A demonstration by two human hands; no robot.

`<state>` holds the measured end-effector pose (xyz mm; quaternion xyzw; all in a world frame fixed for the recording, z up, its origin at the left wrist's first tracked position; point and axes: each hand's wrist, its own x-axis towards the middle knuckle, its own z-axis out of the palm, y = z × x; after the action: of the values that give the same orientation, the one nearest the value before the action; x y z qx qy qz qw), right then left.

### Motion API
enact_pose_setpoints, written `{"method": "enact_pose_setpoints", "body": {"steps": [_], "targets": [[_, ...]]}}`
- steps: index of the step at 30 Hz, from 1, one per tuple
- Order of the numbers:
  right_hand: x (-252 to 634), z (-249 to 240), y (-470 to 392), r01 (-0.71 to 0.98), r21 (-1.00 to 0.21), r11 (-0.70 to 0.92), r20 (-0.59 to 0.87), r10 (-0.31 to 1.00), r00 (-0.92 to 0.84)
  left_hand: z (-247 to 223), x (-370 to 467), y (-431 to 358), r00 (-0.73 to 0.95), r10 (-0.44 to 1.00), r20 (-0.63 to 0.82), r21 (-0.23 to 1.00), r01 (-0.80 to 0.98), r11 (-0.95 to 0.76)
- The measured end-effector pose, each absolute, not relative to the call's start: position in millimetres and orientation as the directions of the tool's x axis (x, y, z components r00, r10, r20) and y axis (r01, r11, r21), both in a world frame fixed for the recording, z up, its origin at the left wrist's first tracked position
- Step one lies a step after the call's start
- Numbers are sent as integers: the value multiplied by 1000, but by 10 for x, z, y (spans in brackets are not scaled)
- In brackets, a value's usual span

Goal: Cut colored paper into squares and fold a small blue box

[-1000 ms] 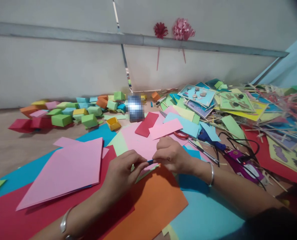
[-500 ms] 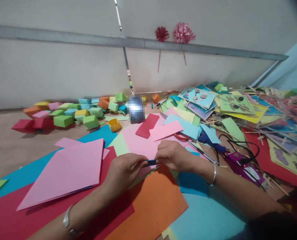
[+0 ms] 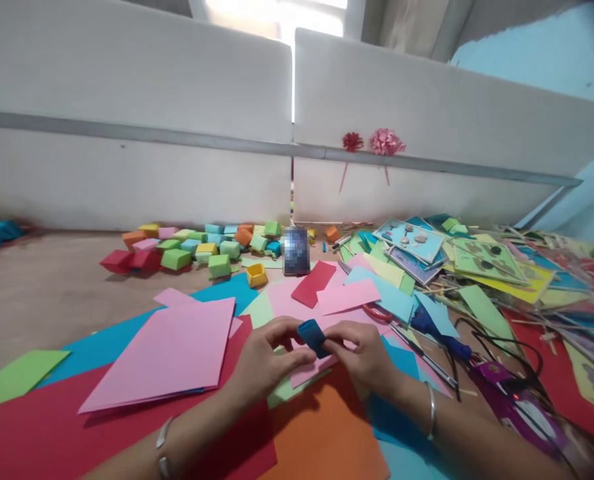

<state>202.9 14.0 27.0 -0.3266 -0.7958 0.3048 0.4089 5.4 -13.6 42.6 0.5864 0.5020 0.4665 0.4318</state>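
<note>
A small folded dark blue paper piece [image 3: 311,338] is held up over the sheets at the centre. My right hand [image 3: 361,352] pinches its right side between thumb and fingertips. On its left, my left hand [image 3: 273,359] has thumb and fingers apart around the piece; whether they touch it is hard to tell. Beneath the hands lie pink paper and an orange sheet [image 3: 327,423]. A folded pink sheet [image 3: 171,353] rests on red paper [image 3: 41,423] to the left.
Small paper boxes [image 3: 177,259] in several colours line the back left, with an open yellow box [image 3: 257,275] nearer. Red-handled scissors [image 3: 377,312], a pen, a purple device [image 3: 514,400] with a cable, and picture cards [image 3: 411,240] lie right.
The view has tilted up and shifted left. The blue piece, earlier seen edge-on between both hands, is now turned to show its face, and my left fingers have opened.
</note>
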Motion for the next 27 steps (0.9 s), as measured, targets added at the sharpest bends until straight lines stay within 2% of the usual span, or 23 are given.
{"method": "enact_pose_setpoints", "body": {"steps": [3, 5, 11, 17, 19, 23, 25, 27], "targets": [[2015, 241, 103, 257, -710, 656, 485, 719, -497, 427, 59, -181, 79, 965, 250, 941, 216, -261], [2009, 230, 95, 259, -693, 673, 487, 701, -521, 415, 58, -204, 82, 960, 268, 935, 217, -279], [2012, 162, 113, 329, -662, 673, 444, 706, -552, 442, 29, -195, 23, 984, 176, 975, 135, -177], [2045, 128, 129, 346, -819, 457, 298, 855, -425, 568, -52, -122, -256, 963, 80, 997, 4, -81], [2043, 161, 117, 320, -832, 453, 305, 856, -418, 558, -41, -122, -228, 971, 76, 997, -5, -80], [2013, 224, 66, 305, -801, 515, 353, 818, -454, 511, 9, -155, -18, 992, 128, 990, 58, -127], [1991, 241, 42, 317, -788, 528, 351, 808, -473, 499, 27, -171, -6, 991, 133, 990, 53, -133], [1969, 248, 23, 331, -788, 519, 333, 812, -480, 494, 46, -179, -31, 996, 80, 997, -6, -80]]}}
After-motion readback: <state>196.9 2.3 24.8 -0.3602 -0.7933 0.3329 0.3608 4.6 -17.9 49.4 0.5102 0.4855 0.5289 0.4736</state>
